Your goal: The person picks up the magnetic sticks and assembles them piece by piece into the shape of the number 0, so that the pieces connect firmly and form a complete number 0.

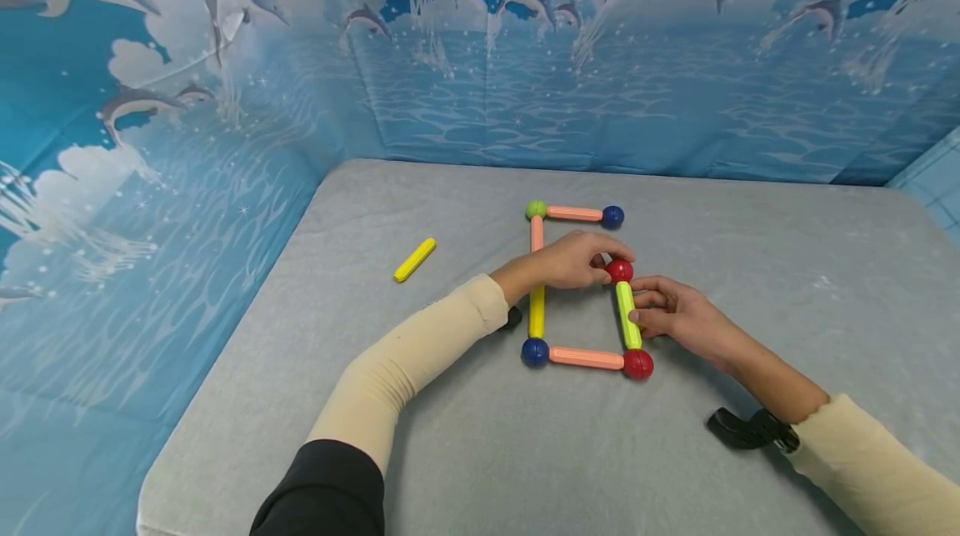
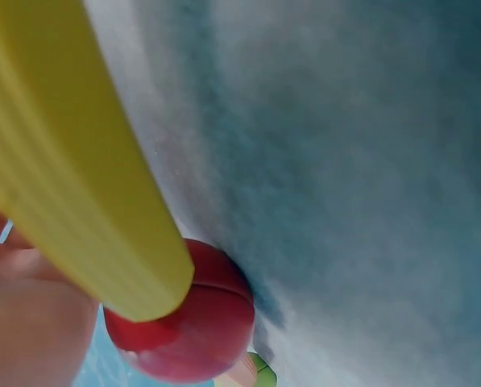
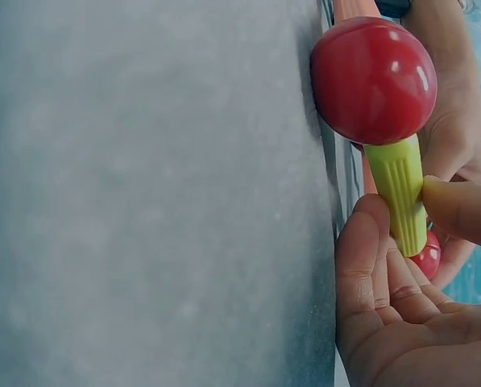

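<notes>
My left hand [image 1: 572,260] reaches over the frame of rods and balls and grips a red ball [image 1: 619,271] with thumb and fingers. My right hand [image 1: 684,319] pinches a yellow-green rod [image 1: 627,311] between thumb and fingertips. This rod runs from the held red ball to a nearer red ball [image 1: 638,364]. An orange rod [image 1: 587,358] links that ball to a dark blue ball [image 1: 535,352]. From there a yellow rod [image 1: 537,315] goes away under my left wrist. The left wrist view shows it meeting another red ball [image 2: 196,330], hidden in the head view.
Beyond my left hand, an orange rod [image 1: 537,233] leads to a green ball [image 1: 536,209]; another orange rod [image 1: 574,212] joins it to a blue ball [image 1: 612,217]. A loose yellow rod [image 1: 415,260] lies left on the grey table [image 1: 465,436]. A dolphin-print curtain [image 1: 480,86] hangs behind.
</notes>
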{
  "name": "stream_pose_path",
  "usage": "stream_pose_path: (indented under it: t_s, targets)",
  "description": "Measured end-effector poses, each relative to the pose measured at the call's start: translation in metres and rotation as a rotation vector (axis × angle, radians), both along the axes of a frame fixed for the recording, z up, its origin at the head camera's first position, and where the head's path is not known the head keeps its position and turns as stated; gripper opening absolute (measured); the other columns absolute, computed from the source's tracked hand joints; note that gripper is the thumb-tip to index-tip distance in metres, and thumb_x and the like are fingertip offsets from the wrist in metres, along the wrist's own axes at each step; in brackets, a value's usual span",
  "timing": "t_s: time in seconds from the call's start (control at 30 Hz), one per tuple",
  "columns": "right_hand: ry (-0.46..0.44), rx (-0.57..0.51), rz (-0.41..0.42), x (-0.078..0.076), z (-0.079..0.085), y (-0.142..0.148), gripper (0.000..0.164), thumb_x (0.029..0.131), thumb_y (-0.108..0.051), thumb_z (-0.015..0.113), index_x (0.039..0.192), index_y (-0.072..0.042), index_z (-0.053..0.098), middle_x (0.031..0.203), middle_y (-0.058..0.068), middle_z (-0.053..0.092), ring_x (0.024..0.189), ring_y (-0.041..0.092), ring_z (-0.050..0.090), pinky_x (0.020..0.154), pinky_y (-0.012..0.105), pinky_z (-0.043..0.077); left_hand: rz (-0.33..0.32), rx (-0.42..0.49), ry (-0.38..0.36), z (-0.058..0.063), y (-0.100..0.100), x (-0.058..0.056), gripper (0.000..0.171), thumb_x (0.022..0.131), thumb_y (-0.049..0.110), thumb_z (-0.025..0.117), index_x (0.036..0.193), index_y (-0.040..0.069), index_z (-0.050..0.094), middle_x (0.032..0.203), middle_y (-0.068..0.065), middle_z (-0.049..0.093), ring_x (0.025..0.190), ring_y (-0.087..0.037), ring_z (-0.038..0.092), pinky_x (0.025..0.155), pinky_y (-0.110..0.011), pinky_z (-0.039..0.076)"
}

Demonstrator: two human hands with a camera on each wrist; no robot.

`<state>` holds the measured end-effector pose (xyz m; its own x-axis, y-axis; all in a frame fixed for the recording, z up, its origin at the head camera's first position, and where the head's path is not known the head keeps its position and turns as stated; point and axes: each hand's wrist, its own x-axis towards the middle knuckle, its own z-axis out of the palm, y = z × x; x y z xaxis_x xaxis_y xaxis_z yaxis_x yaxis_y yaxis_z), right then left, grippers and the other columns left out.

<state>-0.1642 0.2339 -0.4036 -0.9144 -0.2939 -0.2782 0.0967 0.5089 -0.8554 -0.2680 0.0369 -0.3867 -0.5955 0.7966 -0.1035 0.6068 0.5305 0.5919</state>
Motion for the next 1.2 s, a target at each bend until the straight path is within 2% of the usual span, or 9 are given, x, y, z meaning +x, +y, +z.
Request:
stream_pose_path:
  t_s: [0.23, 0.53, 0.77, 0.9, 1.07, 1.2]
  targets:
    - [-0.019, 0.011, -0.018, -0.001, 0.001, -0.002, 0.065, 0.099, -0.024, 0.061, 0.149, 0.003, 0.030, 0.123, 0.021, 0.059, 0.089, 0.010, 0.063, 0.078, 0.025, 0.057, 0.001, -0.009, 0.020, 0.000, -0.001, 0.000, 0.043, 0.098, 0.014, 0.062, 0.140, 0.020, 0.056, 0.140, 0.002, 0.059, 0.107, -0.008, 0.059, 0.090, -0.013, 0.046]
    - [-0.034, 0.026, -0.042, -0.001, 0.002, -0.004, 0.070, 0.098, -0.025, 0.062, 0.151, 0.001, 0.025, 0.126, 0.022, 0.060, 0.088, 0.012, 0.065, 0.080, 0.025, 0.057, 0.007, 0.002, -0.016, 0.000, -0.004, -0.003, 0.044, 0.097, 0.015, 0.063, 0.141, 0.019, 0.056, 0.140, 0.003, 0.059, 0.113, -0.010, 0.061, 0.086, -0.013, 0.049]
    - [-0.047, 0.069, -0.081, -0.002, 0.003, -0.005, 0.075, 0.097, -0.023, 0.063, 0.153, 0.003, 0.020, 0.119, 0.019, 0.065, 0.085, 0.014, 0.063, 0.077, 0.025, 0.056, 0.014, -0.016, 0.020, -0.001, -0.006, -0.006, 0.043, 0.099, 0.018, 0.060, 0.141, 0.018, 0.055, 0.141, 0.003, 0.059, 0.116, -0.010, 0.061, 0.093, -0.016, 0.048]
    - [-0.051, 0.106, -0.094, -0.002, 0.004, -0.006, 0.076, 0.097, -0.023, 0.062, 0.153, 0.005, 0.019, 0.120, 0.023, 0.064, 0.084, 0.015, 0.062, 0.075, 0.025, 0.055, 0.048, -0.004, 0.053, 0.004, -0.013, -0.007, 0.041, 0.100, 0.020, 0.059, 0.141, 0.016, 0.056, 0.141, 0.003, 0.059, 0.118, -0.012, 0.061, 0.093, -0.019, 0.050]
    - [-0.046, 0.114, -0.097, -0.001, 0.005, -0.007, 0.075, 0.097, -0.021, 0.061, 0.152, 0.006, 0.018, 0.123, 0.024, 0.056, 0.089, 0.018, 0.061, 0.074, 0.025, 0.057, 0.094, 0.026, 0.079, 0.016, -0.029, -0.007, 0.041, 0.099, 0.020, 0.061, 0.140, 0.014, 0.057, 0.141, 0.002, 0.059, 0.118, -0.016, 0.062, 0.089, -0.022, 0.053]
    - [-0.028, 0.127, -0.086, 0.001, 0.005, -0.005, 0.074, 0.097, -0.021, 0.061, 0.152, 0.006, 0.019, 0.122, 0.022, 0.052, 0.093, 0.020, 0.060, 0.076, 0.026, 0.057, 0.130, 0.042, 0.094, 0.028, -0.047, -0.005, 0.040, 0.099, 0.020, 0.060, 0.139, 0.013, 0.057, 0.142, -0.001, 0.058, 0.118, -0.018, 0.060, 0.095, -0.026, 0.052]
